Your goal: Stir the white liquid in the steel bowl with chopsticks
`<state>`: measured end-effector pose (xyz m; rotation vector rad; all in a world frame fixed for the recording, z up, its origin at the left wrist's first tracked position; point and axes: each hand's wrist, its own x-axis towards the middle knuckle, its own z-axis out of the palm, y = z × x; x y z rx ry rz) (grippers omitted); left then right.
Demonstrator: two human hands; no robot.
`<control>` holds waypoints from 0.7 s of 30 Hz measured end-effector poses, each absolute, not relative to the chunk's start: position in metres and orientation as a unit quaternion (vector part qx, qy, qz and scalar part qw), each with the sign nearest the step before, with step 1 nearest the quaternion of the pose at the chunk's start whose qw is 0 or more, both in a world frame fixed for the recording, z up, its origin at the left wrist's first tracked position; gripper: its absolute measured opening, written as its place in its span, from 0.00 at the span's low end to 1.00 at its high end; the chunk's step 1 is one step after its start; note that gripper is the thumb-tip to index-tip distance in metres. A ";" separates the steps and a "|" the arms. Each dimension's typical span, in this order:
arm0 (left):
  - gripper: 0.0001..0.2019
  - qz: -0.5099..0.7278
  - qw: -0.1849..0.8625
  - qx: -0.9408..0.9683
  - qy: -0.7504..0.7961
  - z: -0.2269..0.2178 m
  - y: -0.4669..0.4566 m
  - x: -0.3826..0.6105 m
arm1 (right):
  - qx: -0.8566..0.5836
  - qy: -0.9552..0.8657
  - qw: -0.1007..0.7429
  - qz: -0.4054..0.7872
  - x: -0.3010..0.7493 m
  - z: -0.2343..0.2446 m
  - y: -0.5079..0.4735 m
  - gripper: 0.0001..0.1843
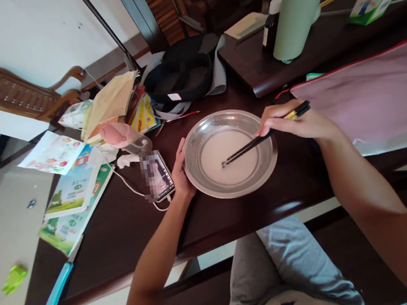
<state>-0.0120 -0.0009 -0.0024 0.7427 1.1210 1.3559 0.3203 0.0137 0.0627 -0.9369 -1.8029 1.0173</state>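
Note:
A round metal bowl (194, 171) stands on the dark wooden table, with a milky, pale liquid (222, 152) in it. My left hand (183, 175) grips the bowl's left rim, its fingers partly hidden behind the wall. Closed around a pair of black chopsticks (244, 148) with gold bands is my right hand (289, 119), above the bowl's right rim. The chopstick tips reach the liquid near the bowl's middle. Just left of my left hand lies a phone (158, 175) with its screen lit and a white cable plugged in.
A blue-handled knife (61, 283) lies near the table's left corner, beside several booklets (68, 197). Behind the bowl are a black case (181, 77) and a pink-topped clear container (121, 136). A pink zip pouch (369, 94) lies right; a green bottle (301, 12) stands farther back.

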 end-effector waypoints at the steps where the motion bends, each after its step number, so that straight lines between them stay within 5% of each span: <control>1: 0.28 0.579 0.578 0.316 0.480 -0.002 -0.001 -0.012 | -0.381 -0.723 0.417 0.397 0.319 0.063 0.014 0.23; 6: 0.28 0.587 0.579 0.305 0.477 -0.002 0.000 -0.011 | -0.421 -0.674 0.493 0.354 0.327 0.064 0.015 0.25; 12: 0.27 0.580 0.581 0.310 0.479 -0.002 -0.001 -0.011 | -0.373 -0.729 0.412 0.399 0.319 0.062 0.014 0.23; 17: 0.28 0.578 0.584 0.311 0.477 -0.001 -0.001 -0.011 | -0.442 -0.686 0.476 0.327 0.328 0.062 0.017 0.25; 21: 0.29 0.578 0.579 0.316 0.481 -0.001 -0.001 -0.011 | -0.404 -0.679 0.474 0.388 0.330 0.065 0.014 0.26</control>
